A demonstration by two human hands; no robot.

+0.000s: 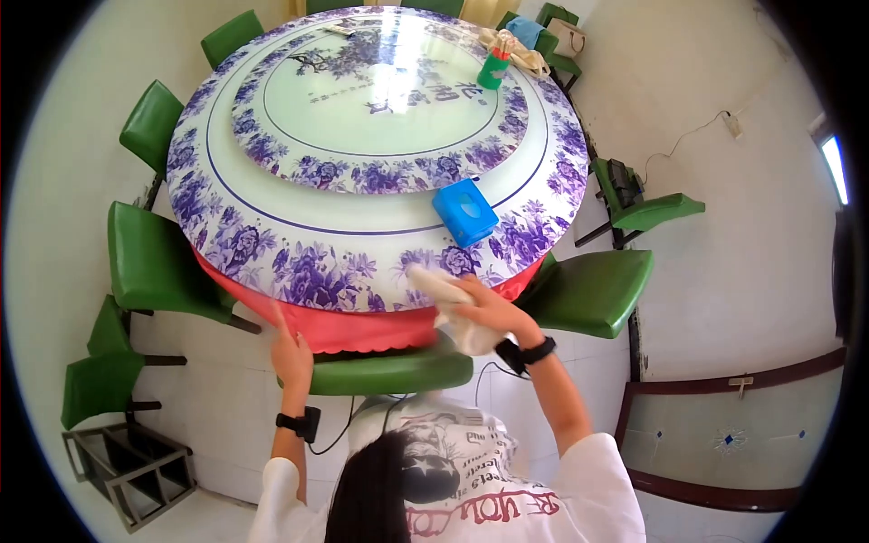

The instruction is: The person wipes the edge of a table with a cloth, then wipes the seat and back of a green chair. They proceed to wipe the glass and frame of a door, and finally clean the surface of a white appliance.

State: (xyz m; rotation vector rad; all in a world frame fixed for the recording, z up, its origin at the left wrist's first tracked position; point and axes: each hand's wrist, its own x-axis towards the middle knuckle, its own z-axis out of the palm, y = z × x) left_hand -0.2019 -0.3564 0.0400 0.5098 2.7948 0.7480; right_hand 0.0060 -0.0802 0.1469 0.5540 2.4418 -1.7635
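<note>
My right hand (496,315) is closed around a white cloth (473,337), which is bunched up, with one blurred end reaching over the near edge of the round table (308,213). At the left, my left hand (291,360) is in front of the red tablecloth (362,330) that hangs below the tabletop. Its index finger points toward the table edge, and nothing shows in that hand. Beyond the cloth, a blue tissue box (476,226) sits on the flower-patterned tabletop. Both wrists carry black bands.
A turntable (380,145) covers the table's middle, with a green bottle (493,69) at its right. A green chair (389,373) stands directly before me; more chairs ring the table. Lower left lies a dark metal frame (136,471). Cloths and a bag (568,38) are at the far right.
</note>
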